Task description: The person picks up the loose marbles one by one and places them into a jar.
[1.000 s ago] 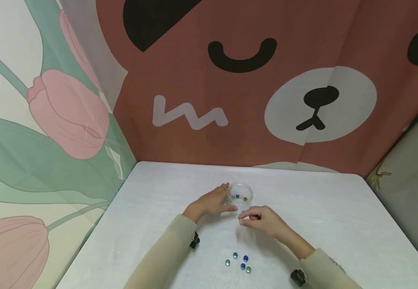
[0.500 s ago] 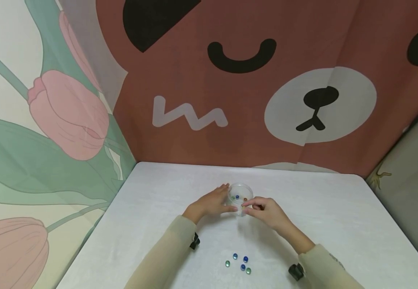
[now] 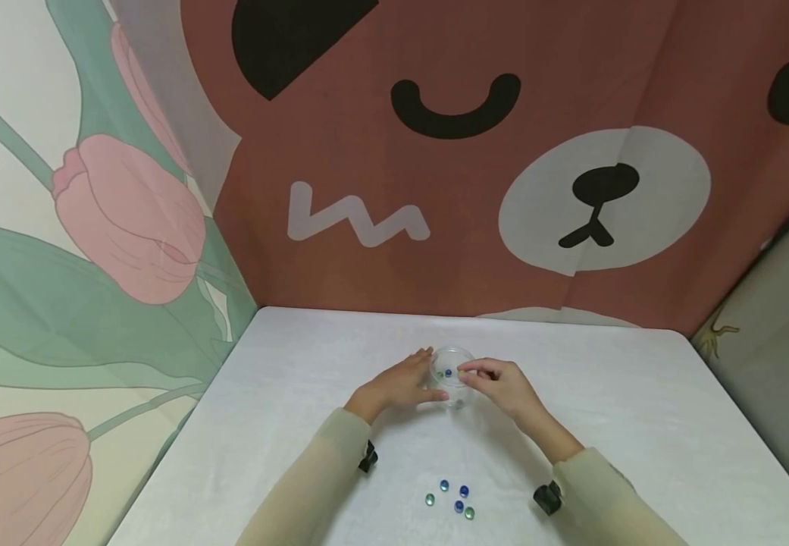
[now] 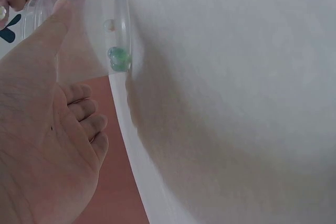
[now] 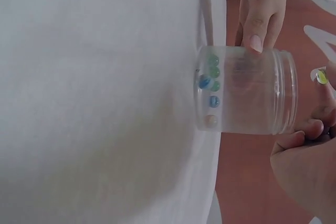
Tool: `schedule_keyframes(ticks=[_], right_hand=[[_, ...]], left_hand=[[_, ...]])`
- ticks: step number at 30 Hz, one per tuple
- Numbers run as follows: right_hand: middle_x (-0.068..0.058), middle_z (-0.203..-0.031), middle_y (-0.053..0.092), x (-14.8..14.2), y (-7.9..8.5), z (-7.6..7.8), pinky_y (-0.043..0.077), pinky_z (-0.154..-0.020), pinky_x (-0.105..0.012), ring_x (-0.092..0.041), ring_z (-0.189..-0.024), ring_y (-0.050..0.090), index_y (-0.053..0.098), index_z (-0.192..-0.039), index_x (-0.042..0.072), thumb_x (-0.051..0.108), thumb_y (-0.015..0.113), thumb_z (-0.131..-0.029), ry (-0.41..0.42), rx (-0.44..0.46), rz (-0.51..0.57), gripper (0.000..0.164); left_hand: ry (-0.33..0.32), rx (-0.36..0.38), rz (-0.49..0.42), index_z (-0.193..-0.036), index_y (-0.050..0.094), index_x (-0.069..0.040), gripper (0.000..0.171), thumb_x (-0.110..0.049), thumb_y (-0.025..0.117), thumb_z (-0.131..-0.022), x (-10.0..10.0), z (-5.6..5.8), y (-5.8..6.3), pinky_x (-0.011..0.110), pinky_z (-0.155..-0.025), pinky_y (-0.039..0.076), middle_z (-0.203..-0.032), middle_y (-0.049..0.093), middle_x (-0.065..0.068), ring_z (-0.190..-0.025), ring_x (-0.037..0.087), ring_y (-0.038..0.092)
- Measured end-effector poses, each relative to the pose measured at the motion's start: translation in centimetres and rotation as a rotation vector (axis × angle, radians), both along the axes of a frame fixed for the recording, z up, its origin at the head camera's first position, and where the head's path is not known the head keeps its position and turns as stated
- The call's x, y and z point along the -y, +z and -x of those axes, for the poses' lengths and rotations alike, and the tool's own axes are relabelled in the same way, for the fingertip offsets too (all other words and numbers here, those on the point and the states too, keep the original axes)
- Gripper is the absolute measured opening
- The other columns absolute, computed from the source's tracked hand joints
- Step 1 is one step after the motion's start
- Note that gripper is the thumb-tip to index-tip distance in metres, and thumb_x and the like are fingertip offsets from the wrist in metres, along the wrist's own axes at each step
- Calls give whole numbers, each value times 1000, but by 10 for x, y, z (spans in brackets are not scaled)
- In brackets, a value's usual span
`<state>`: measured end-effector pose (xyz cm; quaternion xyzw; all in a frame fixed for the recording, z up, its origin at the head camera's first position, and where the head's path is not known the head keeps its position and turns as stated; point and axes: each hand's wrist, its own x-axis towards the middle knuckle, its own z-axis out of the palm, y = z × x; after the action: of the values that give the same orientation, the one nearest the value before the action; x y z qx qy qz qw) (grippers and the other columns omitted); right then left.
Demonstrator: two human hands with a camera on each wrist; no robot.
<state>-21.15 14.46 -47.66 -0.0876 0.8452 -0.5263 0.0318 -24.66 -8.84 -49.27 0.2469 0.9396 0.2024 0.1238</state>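
Observation:
A clear plastic jar (image 5: pixel 249 93) stands upright on the white table, with several green, blue and orange-tinted marbles (image 5: pixel 214 72) at its bottom. My left hand (image 3: pixel 402 381) holds the jar from the left, its thumb on the near side of the wall and the fingers round the far side. Above the jar's mouth, my right hand (image 3: pixel 511 390) pinches a yellow marble (image 5: pixel 322 77) between thumb and fingertips. In the left wrist view, the jar's threaded rim is next to the left thumb (image 4: pixel 59 14).
Nearer me on the white table (image 3: pixel 285 485) lie several loose marbles, among them a dark blue one (image 3: pixel 464 491) and a green one (image 3: pixel 469 513). A brown bear-print cloth (image 3: pixel 339 280) hangs behind the table, and a tulip-print one (image 3: pixel 128 220) hangs at the left.
My right hand has risen and moved away from me, carrying the yellow marble from in front of the jar to over its mouth. My left hand has stayed on the jar.

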Motion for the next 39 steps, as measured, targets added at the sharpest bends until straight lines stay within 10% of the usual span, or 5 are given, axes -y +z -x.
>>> schedule_keyframes(ticks=[39], right_hand=[[2,-73,49,4,-12,18,35,-55,-24,-15,-68,44,75,-121,14,33,78,-91,-65,8,15,37]], left_hand=[[16,15,-8,-163,19,-16,96,-66,60,-92,0,1,-2,43,-126,17,-170,14,5,-157,23,12]])
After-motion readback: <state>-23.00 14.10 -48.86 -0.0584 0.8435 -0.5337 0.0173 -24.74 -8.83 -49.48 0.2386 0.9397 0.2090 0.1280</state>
